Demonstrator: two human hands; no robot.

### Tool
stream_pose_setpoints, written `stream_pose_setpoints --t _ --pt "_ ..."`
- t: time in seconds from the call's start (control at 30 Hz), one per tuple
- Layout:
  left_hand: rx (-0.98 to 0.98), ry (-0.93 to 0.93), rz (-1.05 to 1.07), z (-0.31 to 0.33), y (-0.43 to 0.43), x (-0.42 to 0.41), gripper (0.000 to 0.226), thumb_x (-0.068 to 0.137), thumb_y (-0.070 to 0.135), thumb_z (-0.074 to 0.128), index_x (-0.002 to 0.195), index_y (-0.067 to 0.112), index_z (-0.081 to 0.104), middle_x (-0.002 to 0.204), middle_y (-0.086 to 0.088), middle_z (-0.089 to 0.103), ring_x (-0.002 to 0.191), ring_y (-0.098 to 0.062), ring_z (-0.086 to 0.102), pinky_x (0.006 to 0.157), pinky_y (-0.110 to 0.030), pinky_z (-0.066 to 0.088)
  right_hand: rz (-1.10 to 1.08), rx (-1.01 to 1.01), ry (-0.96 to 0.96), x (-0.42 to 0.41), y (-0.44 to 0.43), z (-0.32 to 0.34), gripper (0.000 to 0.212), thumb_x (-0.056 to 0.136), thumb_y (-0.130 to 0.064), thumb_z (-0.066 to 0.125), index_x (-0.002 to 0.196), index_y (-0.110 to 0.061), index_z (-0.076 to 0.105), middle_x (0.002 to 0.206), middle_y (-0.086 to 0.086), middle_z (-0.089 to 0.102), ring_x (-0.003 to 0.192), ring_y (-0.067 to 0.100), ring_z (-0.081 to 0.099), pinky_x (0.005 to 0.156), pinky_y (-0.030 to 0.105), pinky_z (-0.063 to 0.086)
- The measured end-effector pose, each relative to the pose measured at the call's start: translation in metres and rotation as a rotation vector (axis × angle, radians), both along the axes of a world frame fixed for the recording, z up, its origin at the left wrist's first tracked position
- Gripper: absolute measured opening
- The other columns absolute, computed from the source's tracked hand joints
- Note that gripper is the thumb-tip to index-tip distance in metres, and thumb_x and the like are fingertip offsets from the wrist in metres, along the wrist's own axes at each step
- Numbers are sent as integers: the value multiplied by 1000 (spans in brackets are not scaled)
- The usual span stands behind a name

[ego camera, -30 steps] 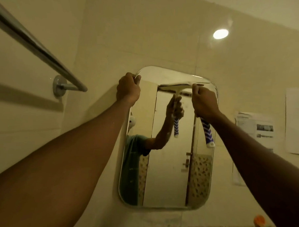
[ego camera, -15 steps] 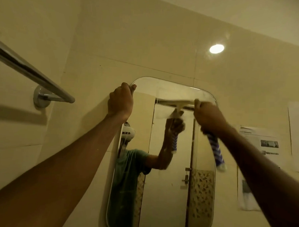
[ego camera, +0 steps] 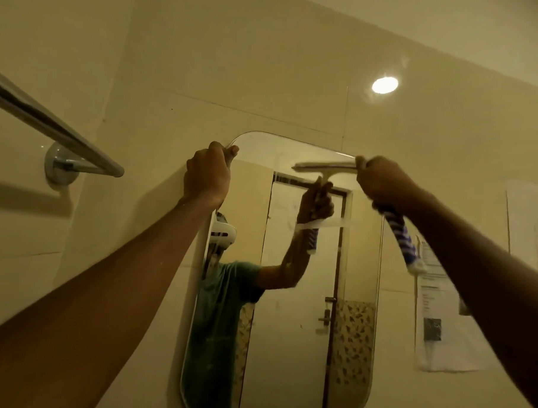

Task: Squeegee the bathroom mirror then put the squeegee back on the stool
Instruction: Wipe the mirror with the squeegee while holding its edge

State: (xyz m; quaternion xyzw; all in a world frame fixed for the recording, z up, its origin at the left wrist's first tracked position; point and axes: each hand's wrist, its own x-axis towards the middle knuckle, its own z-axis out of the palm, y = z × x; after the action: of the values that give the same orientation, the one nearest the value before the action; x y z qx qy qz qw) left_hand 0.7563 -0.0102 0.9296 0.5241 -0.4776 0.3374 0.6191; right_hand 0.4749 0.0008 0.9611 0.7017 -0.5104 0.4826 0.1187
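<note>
A tall mirror point(ego camera: 286, 343) with rounded corners hangs on the cream tiled wall. My left hand point(ego camera: 206, 173) grips its top left corner. My right hand point(ego camera: 382, 184) is closed around a squeegee point(ego camera: 324, 168) with a pale blade and a blue-and-white striped handle that sticks out below my fist. The blade lies flat against the glass near the mirror's top right edge. A pale streak crosses the glass below the blade. The stool is out of view.
A chrome towel rail point(ego camera: 58, 133) juts from the left wall at shoulder height. Printed paper sheets point(ego camera: 435, 319) are stuck to the wall right of the mirror. A round reflection of a lamp point(ego camera: 385, 84) shines on the tiles above.
The squeegee blade dropped down the glass half a second ago and is now back up near the mirror's top edge. My left hand keeps hold of the corner.
</note>
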Motion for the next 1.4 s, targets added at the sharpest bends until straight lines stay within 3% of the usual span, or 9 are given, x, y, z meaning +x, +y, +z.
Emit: stream_pose_setpoints --t 0.1,0.27,0.37,0.5,0.73,0.97,1.2,1.4 --pt "-13 1 -16 1 -3 2 43 100 40 42 109 2 60 103 -21 68 97 -39 63 76 -41 49 37 53 -69 4 -4 8 37 102 -38 31 87 -8 48 67 6 53 46 14 51 36 23 44" --pt "20 30 -33 1 2 0 42 100 39 41 109 2 59 105 -21 68 100 -41 62 80 -45 52 49 161 15 -4 -5 -81 49 102 -40 30 77 -5 53 55 4 52 35 10 47 37 23 41" --pt "39 38 -37 1 3 -2 44 100 41 39 109 3 58 106 -21 67 100 -41 61 79 -46 53 26 58 35 -6 -1 -42 46 102 -40 32 72 -10 52 56 3 51 42 11 48 41 22 41" --pt "36 46 -15 2 -1 0 42 100 40 40 109 3 58 105 -21 67 99 -40 61 72 -38 43 39 5 -69 -7 -3 15 40 102 -39 32 79 -9 46 66 6 53 48 14 51 35 21 42" --pt "36 37 -25 0 4 -3 47 101 43 35 108 2 58 105 -21 67 99 -41 61 77 -44 48 34 203 -23 -26 -10 -81 49 100 -44 32 76 -7 54 51 1 49 30 7 43 30 17 38" --pt "9 31 -27 0 -1 -1 48 101 45 35 108 3 59 103 -20 68 97 -39 62 73 -38 43 1 61 -104 -30 1 10 44 101 -43 31 82 -8 49 66 7 51 46 16 49 36 21 39" --pt "-6 29 -25 1 -1 -2 49 101 44 35 107 3 60 102 -20 69 97 -39 62 76 -41 45 15 255 -111 -47 -4 -85 49 102 -42 29 81 -5 53 53 5 48 30 11 43 30 17 36" --pt "-18 13 -20 -1 -2 1 49 101 45 34 107 4 60 100 -20 69 95 -39 63 77 -42 47 -7 86 -146 -46 -1 -11 48 102 -42 30 80 -5 51 63 9 52 44 18 49 36 22 39"
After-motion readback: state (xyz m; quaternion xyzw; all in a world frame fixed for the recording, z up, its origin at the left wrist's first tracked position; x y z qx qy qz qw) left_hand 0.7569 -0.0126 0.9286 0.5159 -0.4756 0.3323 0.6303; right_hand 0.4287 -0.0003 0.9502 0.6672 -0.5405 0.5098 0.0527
